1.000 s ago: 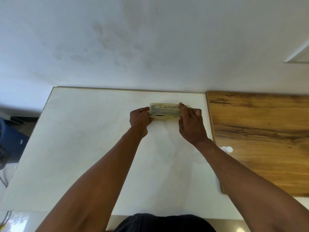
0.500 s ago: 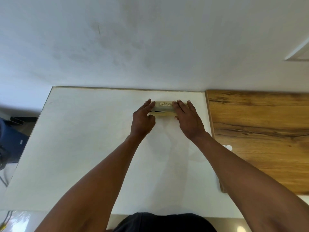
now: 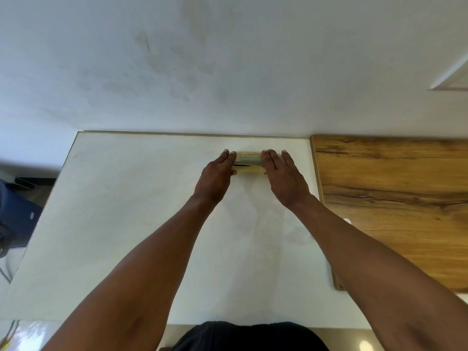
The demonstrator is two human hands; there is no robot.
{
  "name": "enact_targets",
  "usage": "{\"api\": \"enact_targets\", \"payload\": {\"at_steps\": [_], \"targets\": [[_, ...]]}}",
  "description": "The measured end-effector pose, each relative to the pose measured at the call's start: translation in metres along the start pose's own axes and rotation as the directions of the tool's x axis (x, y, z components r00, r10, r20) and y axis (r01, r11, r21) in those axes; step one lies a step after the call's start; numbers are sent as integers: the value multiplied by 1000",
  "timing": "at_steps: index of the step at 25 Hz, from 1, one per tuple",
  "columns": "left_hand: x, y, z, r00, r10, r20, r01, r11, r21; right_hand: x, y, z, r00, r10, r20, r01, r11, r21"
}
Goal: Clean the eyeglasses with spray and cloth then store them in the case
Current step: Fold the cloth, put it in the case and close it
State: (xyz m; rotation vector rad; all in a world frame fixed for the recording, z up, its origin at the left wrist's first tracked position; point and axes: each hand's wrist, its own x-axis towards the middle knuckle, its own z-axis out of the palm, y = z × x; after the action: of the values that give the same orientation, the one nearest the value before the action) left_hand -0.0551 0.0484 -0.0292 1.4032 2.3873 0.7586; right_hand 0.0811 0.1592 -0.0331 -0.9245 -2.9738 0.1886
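Both hands flat on the case (image 3: 249,162) now, one at each end. The left hand (image 3: 215,177) lies over the left end with fingers stretched forward and held together, thumb tucked against the lower front edge. The right hand (image 3: 283,177) covers the right end, fingers extended and slightly spread, palm down. Neither hand is curled into a fist; each is laid open against the case, pressing on it rather than pinching it.

The case is a pale, yellowish-beige box with a line of small gold lettering on its lid. A thin dark slit runs between lid and base along the front, so the lid sits almost down. Whether the eyeglasses are inside, I cannot tell.

It rests on the white tabletop (image 3: 126,224), near the far edge, toward the right side. Just beside that, to the right, lies a wooden surface (image 3: 392,211) with dark grain. A pale wall (image 3: 228,59) rises behind. Dark clothing (image 3: 248,335) shows at the bottom.
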Motion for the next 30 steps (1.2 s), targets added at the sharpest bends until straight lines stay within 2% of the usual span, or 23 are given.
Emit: {"api": "enact_targets", "payload": {"at_steps": [7, 10, 13, 15, 17, 18, 20, 22, 24, 27, 30], "targets": [[5, 3, -5, 1000, 13, 25, -14, 999, 53, 2, 3, 1, 1000, -11, -5, 11, 1000, -7], [4, 6, -3, 999, -38, -19, 37, 997, -61, 4, 7, 1, 999, -44, -9, 44, 998, 43], [4, 6, 0, 987, -162, -26, 156, 976, -150, 5, 6, -1, 998, -24, -51, 34, 979, 202], [2, 7, 2, 968, -244, -53, 224, 943, -244, 4, 2, -2, 988, 93, -127, -36, 918, 395], [0, 12, 3, 909, -412, -65, 343, 827, -446, 4, -1, -3, 968, 230, -98, -146, 838, 525], [-1, 14, 5, 861, -507, -41, 400, 725, -561, 5, -2, -3, 956, 287, -62, -206, 804, 557], [-1, 18, 7, 751, -657, 68, 468, 456, -757, 9, -4, -3, 907, 420, 15, -339, 709, 618], [1, 20, 9, 663, -729, 169, 459, 218, -861, 10, -5, -4, 818, 567, 97, -468, 558, 686], [-1, 21, 10, 637, -738, 222, 445, 116, -888, 8, -5, -3, 762, 632, 141, -526, 477, 704], [-9, 20, 10, 649, -716, 258, 394, 26, -919, 1, -8, -3, 751, 647, 136, -517, 447, 730], [-21, 20, 7, 655, -708, 264, 352, -23, -936, -9, -15, -2, 742, 658, 125, -501, 422, 756]]}}
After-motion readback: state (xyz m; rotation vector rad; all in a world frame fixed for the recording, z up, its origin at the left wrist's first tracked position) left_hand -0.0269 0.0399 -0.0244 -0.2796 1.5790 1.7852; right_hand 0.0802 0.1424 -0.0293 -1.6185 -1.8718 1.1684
